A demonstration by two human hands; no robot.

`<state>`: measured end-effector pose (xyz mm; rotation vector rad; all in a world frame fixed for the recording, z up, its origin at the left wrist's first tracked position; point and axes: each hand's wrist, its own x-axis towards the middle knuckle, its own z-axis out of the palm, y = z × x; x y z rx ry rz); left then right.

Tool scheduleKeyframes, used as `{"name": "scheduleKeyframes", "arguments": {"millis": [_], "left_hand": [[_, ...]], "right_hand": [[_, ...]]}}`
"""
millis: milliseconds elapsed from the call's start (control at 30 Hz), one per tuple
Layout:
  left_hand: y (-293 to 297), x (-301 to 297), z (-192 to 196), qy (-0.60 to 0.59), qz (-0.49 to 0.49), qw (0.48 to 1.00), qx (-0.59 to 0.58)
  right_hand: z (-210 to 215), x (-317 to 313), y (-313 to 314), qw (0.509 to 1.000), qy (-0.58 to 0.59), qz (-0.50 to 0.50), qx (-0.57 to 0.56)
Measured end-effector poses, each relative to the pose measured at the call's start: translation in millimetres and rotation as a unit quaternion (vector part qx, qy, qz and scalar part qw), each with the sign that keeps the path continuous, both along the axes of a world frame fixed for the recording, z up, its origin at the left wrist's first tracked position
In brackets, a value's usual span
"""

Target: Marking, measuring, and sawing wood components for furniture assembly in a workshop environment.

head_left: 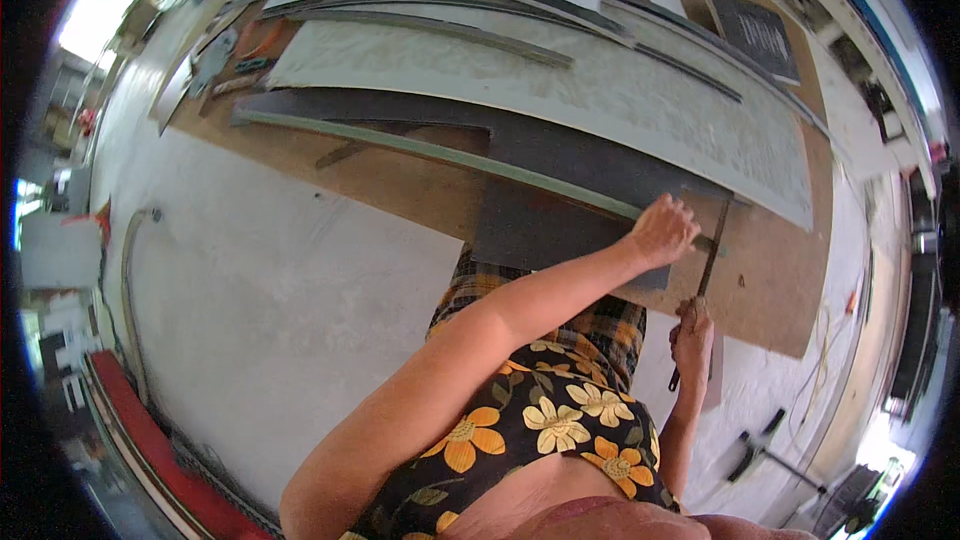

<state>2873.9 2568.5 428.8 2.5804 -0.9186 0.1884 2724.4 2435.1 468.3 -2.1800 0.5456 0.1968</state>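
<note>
A long narrow strip (440, 155) with a pale green edge runs from the far left across the worktable toward me. Near its right end my left hand (665, 232) is closed over it, fingers curled. My right hand (692, 335) grips a long, thin, dark tool that looks like a file (712, 265). Its blade points away from me, crossing close to the strip's end just right of my left hand; whether they touch I cannot tell. Under the strip lie dark grey flat pieces (560, 155), one with a stepped cutout.
A large pale panel (420, 75) lies beyond on the brown board tabletop (775, 305), with several dark strips (480, 35) across it. Hand tools (250, 65) sit at the far left corner. A black printed sheet (752, 35) is at the far right. A stand (770, 450) is on the floor.
</note>
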Motion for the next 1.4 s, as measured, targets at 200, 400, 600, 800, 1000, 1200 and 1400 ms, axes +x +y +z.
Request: {"name": "scheduleKeyframes", "arguments": {"millis": [200, 400, 600, 800, 1000, 1200, 1400], "left_hand": [[5, -1, -8, -0.021, 0.008, 1.000, -0.020], [-5, -1, -6, -0.021, 0.002, 1.000, -0.003], [-4, -2, -13, -0.032, 0.001, 0.998, -0.047], [-8, 4, -20, -0.002, 0.000, 1.000, -0.017], [-11, 2, -22, -0.026, 0.007, 1.000, -0.015], [-11, 2, -25, -0.041, 0.007, 0.999, -0.017], [-12, 5, -28, -0.042, 0.011, 0.999, -0.020]], "right_hand": [[4, 4, 1, 1.000, 0.002, 0.023, -0.007], [-20, 3, -20, 0.999, -0.010, 0.029, 0.025], [-21, 1, -19, 0.999, -0.031, 0.026, 0.033], [-29, 6, -25, 0.999, 0.005, -0.007, 0.052], [-6, 4, -8, 1.000, -0.009, 0.009, 0.027], [-29, 5, -32, 0.999, -0.002, 0.023, 0.046], [-29, 4, -26, 0.998, -0.048, 0.012, 0.047]]}}
